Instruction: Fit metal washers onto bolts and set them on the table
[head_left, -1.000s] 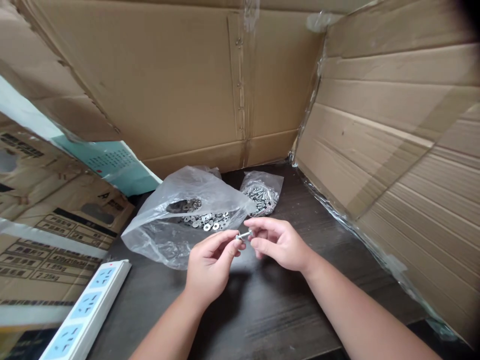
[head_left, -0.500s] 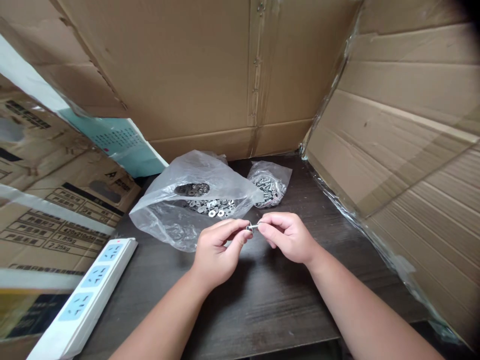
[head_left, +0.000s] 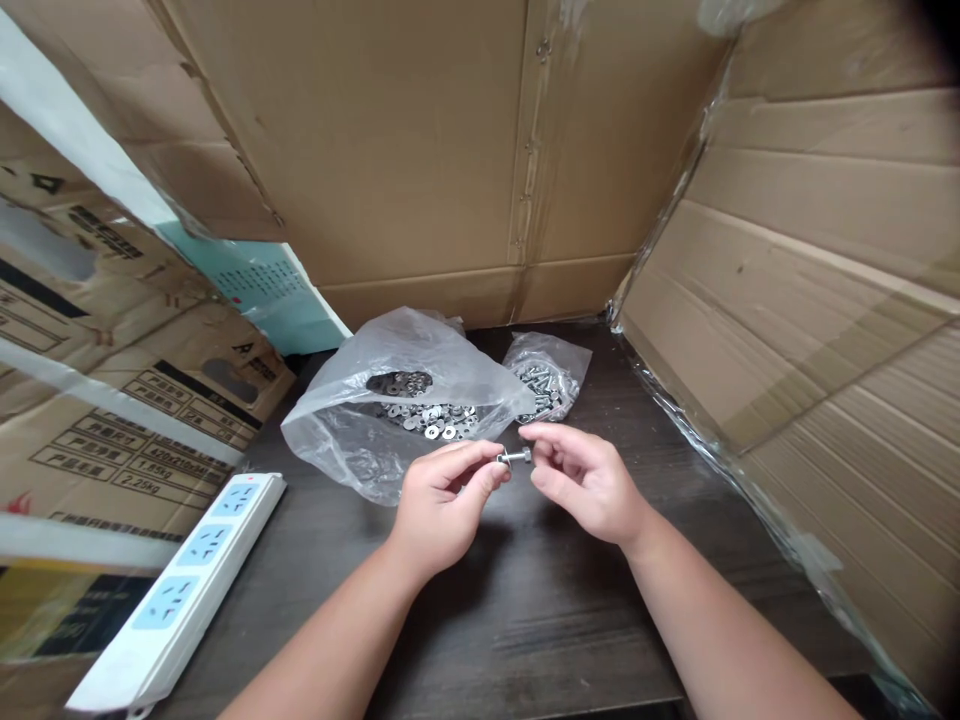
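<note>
My left hand (head_left: 450, 505) pinches a small metal bolt (head_left: 517, 456) between thumb and forefinger, above the table. The bolt lies sideways with its head toward the right, and a washer (head_left: 505, 458) sits on its shaft by my left fingertips. Just right of the bolt head, my right hand (head_left: 589, 480) has thumb and forefinger apart and holds nothing. Behind the hands lies a clear plastic bag (head_left: 330, 440) with many flat washers (head_left: 427, 415) in it. A smaller clear bag (head_left: 574, 355) of bolts (head_left: 547, 388) stands to its right.
A white power strip (head_left: 176, 600) lies along the left of the dark table (head_left: 540, 640). Cardboard walls (head_left: 405, 150) enclose the back and both sides. A teal printed sheet (head_left: 262, 285) leans at the back left corner.
My right thumb and forefinger have let go of the bolt and spread apart, baring its head. My left hand still holds it. The whole view has shifted slightly.
</note>
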